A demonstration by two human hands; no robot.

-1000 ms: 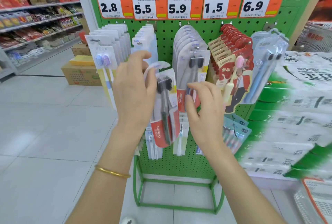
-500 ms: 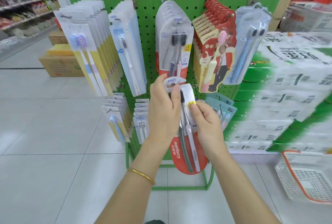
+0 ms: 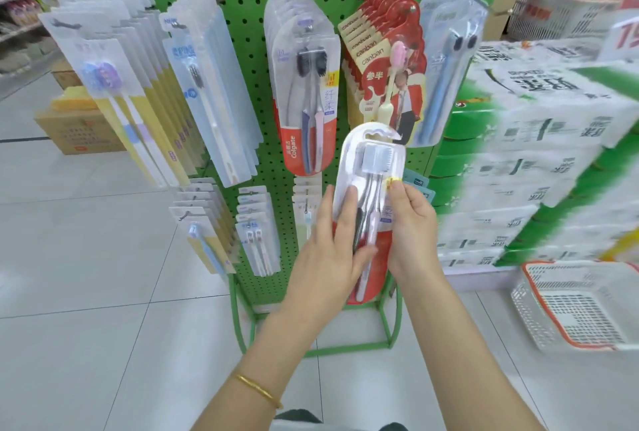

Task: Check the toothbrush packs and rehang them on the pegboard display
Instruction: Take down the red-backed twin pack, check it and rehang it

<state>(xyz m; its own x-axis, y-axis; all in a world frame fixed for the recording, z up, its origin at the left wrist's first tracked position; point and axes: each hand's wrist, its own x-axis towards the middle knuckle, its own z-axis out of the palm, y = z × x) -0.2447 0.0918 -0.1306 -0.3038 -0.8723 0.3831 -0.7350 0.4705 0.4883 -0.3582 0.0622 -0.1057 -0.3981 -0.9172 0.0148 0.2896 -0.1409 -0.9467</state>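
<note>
The person holds 1 Colgate twin toothbrush pack [image 3: 375, 161] off the pegs, face up toward the camera, low in front of the green pegboard [image 3: 249, 33] and just below the hanging rows. The right hand [image 3: 411, 223] pinches the pack's right edge, thumb on the front and fingers curled behind. The left hand [image 3: 328, 247] lies over the left side of the pack with its fingers nearly straight and the thumb across the brush handles; it seems to press and steady rather than clutch. The hang hole [image 3: 378, 135] at the top of the pack is free and clear of any peg, so this looks like the checking step, with the rehanging of this pack not yet done. Its likely home is the matching Colgate row [image 3: 304, 84] above and to the left, which hangs in order. The yellow-and-white packs [image 3: 114, 84], the pale blue packs [image 3: 207, 84], the red canban packs [image 3: 383, 60], the blue twin packs [image 3: 449, 60] and the small packs on the lower pegs [image 3: 257, 233] all hang in place too. How many of these have been checked, the view does not tell, so I judge the task to be underway, with at least this pack left to hang.
</note>
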